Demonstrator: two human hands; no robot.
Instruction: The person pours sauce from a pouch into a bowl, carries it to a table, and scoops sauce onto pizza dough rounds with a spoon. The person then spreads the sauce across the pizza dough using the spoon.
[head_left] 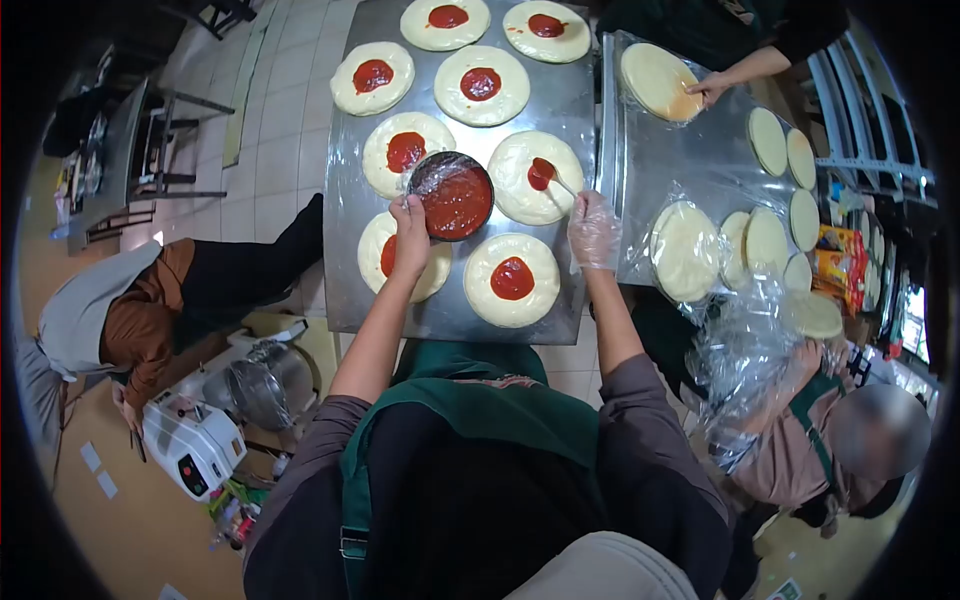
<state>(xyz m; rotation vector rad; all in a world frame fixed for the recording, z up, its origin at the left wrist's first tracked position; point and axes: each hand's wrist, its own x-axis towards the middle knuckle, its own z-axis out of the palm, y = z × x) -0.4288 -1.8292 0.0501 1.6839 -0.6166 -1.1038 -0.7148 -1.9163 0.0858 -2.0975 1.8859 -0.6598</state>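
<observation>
My left hand (410,232) is closed on the rim of a dark round bowl (458,203) of red sauce, held over the dough rounds. In a clear plastic glove, my right hand (594,231) grips the handle of a spoon (565,187). The spoon's bowl, red with sauce, is at the middle of a pale dough round (520,205) on the right. Several other rounds lie on the metal table (455,322), each with a red pool at its centre, such as the near one (500,298); my left hand and the bowl partly cover two on the left.
On a second metal table (640,150) at the right lie plain dough rounds (684,252) and plastic wrap. A co-worker's hand (712,88) touches one round. Another person handles clear plastic (745,350) at lower right. At left, a person bends near a white mixer (195,440).
</observation>
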